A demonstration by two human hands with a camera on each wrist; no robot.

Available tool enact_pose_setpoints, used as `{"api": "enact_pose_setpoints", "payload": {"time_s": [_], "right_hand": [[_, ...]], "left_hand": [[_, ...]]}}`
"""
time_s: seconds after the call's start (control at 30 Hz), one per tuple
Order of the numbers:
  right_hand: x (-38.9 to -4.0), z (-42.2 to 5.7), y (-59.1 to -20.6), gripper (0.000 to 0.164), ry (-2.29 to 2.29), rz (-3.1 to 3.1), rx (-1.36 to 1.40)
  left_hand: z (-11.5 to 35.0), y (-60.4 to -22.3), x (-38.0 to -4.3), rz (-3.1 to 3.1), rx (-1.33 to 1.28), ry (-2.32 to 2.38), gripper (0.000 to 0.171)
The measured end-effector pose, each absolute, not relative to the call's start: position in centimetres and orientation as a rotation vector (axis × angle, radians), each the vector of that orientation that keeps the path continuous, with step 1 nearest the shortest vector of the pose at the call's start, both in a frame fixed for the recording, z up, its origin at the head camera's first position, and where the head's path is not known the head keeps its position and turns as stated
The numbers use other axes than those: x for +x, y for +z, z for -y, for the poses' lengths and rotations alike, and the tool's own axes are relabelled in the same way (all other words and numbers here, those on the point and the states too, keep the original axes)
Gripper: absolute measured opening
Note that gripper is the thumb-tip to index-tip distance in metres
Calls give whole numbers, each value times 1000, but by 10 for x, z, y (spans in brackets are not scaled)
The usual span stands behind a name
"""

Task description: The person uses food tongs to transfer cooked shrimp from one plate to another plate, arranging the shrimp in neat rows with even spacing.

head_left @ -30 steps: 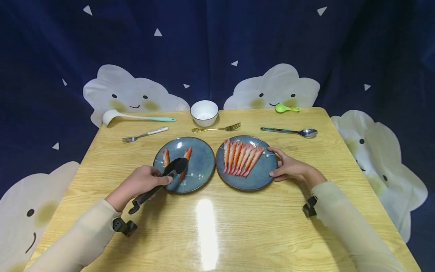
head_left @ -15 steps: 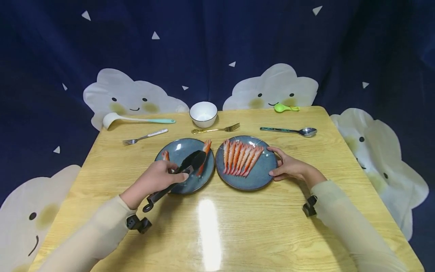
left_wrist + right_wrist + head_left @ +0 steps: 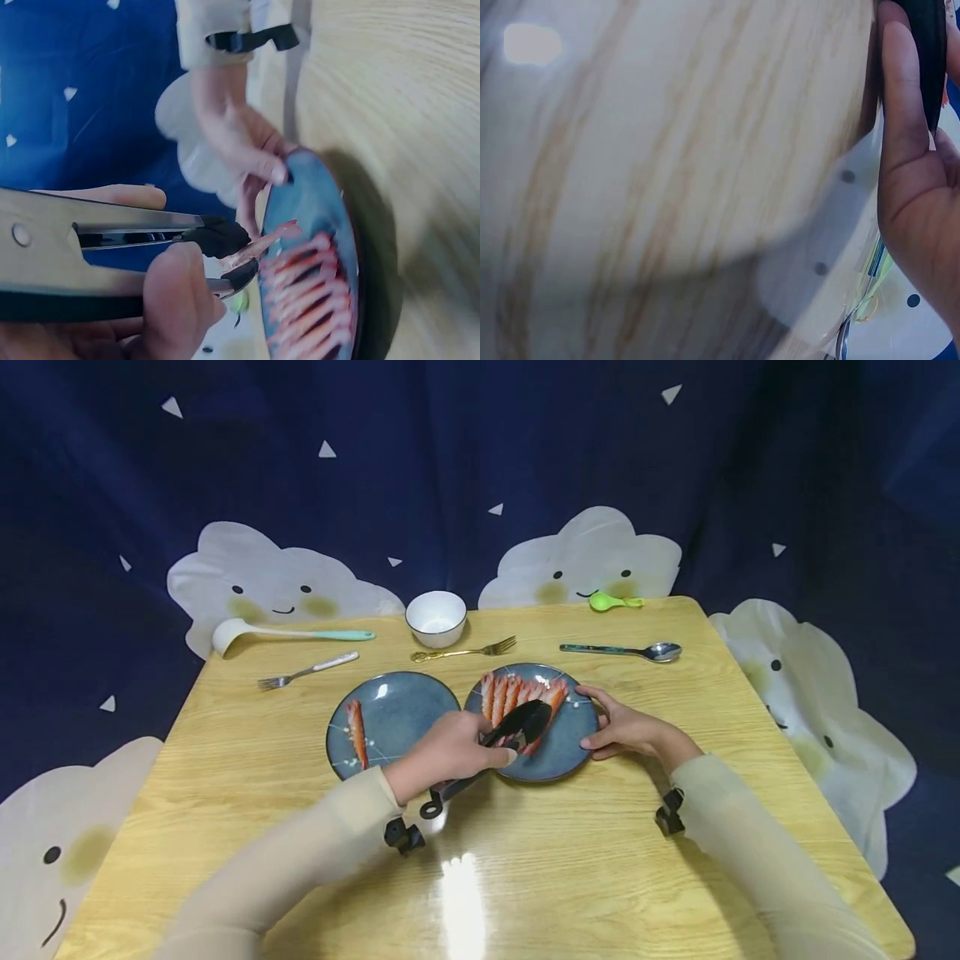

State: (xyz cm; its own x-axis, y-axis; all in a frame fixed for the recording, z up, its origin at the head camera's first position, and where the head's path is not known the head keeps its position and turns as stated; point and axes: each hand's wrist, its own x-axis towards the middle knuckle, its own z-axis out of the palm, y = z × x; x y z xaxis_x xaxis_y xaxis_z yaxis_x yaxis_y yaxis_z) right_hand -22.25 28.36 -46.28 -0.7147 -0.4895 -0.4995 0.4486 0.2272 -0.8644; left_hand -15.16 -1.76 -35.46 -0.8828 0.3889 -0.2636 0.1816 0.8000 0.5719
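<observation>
My left hand [image 3: 442, 750] grips black tongs [image 3: 525, 722] over the right blue plate [image 3: 558, 760]. Between the tong tips a peeled shrimp [image 3: 259, 246] is pinched, seen in the left wrist view. Below it, a row of orange-and-white shrimps [image 3: 497, 692] lies on that plate, partly hidden by the tongs. My right hand [image 3: 630, 731] holds the plate's right rim, thumb on the near side; the right wrist view shows the fingers at the plate's edge. On the left blue plate [image 3: 401, 710] lies a single shrimp [image 3: 356, 732].
Behind the plates stand a white bowl [image 3: 437, 618] and a gold fork [image 3: 465, 651]. A white ladle [image 3: 292, 633] and a silver fork [image 3: 309, 671] lie at back left. A spoon [image 3: 660, 652] and a green measuring spoon [image 3: 615, 602] lie at back right on the wooden table [image 3: 555, 877].
My left hand has carried the tongs and a shrimp rightward from the left plate to above the right one. My right hand keeps its hold on the right plate's rim.
</observation>
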Motion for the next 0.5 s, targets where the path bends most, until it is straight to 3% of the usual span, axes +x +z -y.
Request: {"api": "enact_pose_setpoints", "payload": {"time_s": [0.17,0.5], "right_hand": [[-222,-281,-465,98,-1585,-1758,-75],[-223,-282,-464,98,-1592,-1763,-36]], "left_hand": [[-1,-364,-150,-2627,514,741,41],[-20,-377,-149,-2683,547,639,45]]}}
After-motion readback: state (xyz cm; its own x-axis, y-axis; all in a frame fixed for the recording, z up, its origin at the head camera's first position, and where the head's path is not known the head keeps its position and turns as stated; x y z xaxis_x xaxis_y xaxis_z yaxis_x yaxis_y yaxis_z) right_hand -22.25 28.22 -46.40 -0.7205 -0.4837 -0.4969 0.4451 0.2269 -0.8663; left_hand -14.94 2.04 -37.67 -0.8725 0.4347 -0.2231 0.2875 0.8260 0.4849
